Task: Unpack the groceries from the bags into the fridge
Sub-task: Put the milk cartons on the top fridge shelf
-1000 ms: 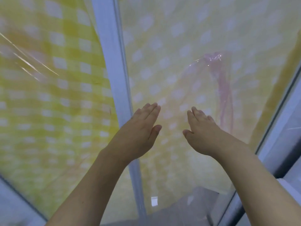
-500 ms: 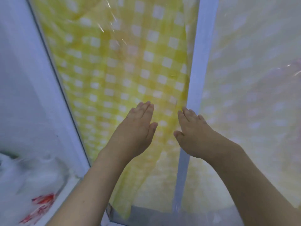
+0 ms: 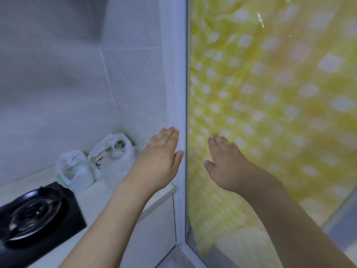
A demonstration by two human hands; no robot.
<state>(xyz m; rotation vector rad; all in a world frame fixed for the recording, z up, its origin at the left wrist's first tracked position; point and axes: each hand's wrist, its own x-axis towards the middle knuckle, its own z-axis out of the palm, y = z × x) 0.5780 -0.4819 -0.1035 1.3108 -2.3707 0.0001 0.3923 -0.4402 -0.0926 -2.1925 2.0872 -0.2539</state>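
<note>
Place: home kitchen.
Evidence: black gas burner (image 3: 32, 213) on white surface (image 3: 100, 198); tiled wall (image 3: 77, 84) behind burner; grocery bags (image 3: 108, 157) beyond burner.

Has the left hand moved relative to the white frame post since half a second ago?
Cannot tell for sure: the head camera swung left. The left hand now overlaps the white frame post; before it sat left of a post, possibly another.

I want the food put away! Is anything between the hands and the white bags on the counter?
Nothing visible blocks them. The left hand hovers open just right of the white bags in the counter corner; the right hand is in front of the yellow checked curtain. No fridge is in view.
</note>
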